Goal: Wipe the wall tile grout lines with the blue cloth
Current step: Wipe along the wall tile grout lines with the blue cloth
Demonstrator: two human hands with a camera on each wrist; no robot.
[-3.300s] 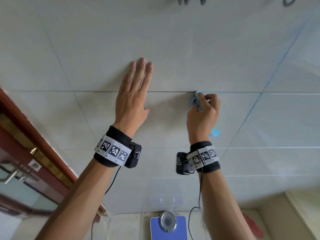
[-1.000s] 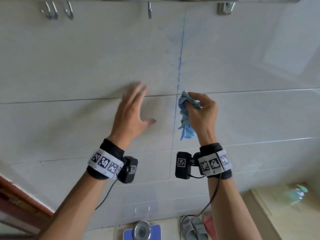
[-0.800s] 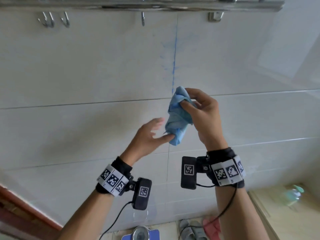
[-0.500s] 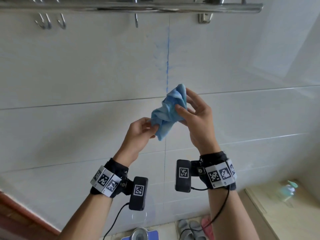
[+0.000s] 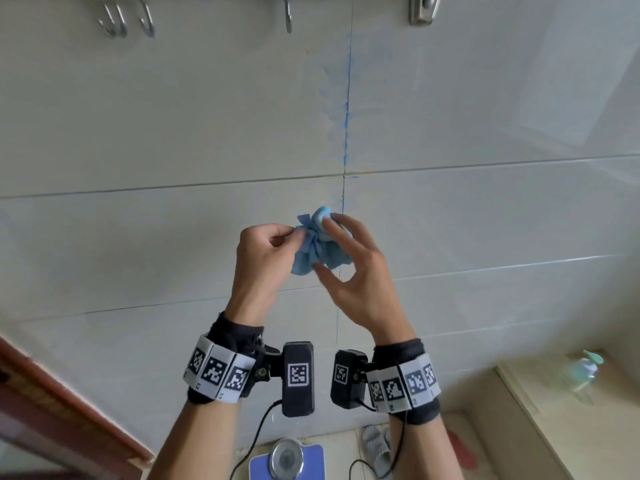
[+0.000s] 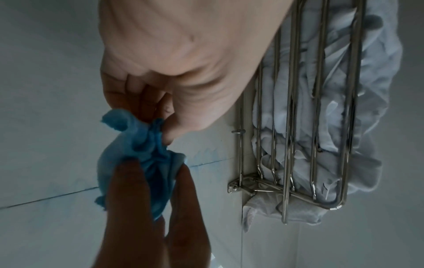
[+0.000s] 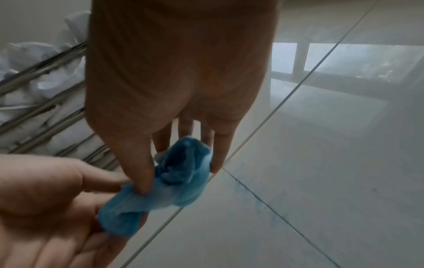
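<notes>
The blue cloth (image 5: 317, 247) is bunched up in the air a little in front of the pale wall tiles, held between both hands. My left hand (image 5: 294, 235) pinches its left edge with thumb and fingertips. My right hand (image 5: 323, 244) grips the other side, thumb below and fingers over the top. In the left wrist view the cloth (image 6: 140, 159) is gathered into folds; in the right wrist view the cloth (image 7: 174, 181) sits under my thumb. A vertical grout line (image 5: 347, 98) above the hands is stained blue. A horizontal grout line (image 5: 173, 187) crosses it.
Metal hooks (image 5: 117, 22) hang along the top of the wall. A steel towel rack (image 6: 309, 127) holds white towels above. On the floor lie a blue scale (image 5: 287, 459) and slippers (image 5: 377, 448). A brown door frame (image 5: 52, 393) stands left, a bottle (image 5: 585, 372) right.
My left hand left the wall and took hold of the cloth. The right hand pulled the cloth off the grout line, and both hands have dropped lower and bunched it.
</notes>
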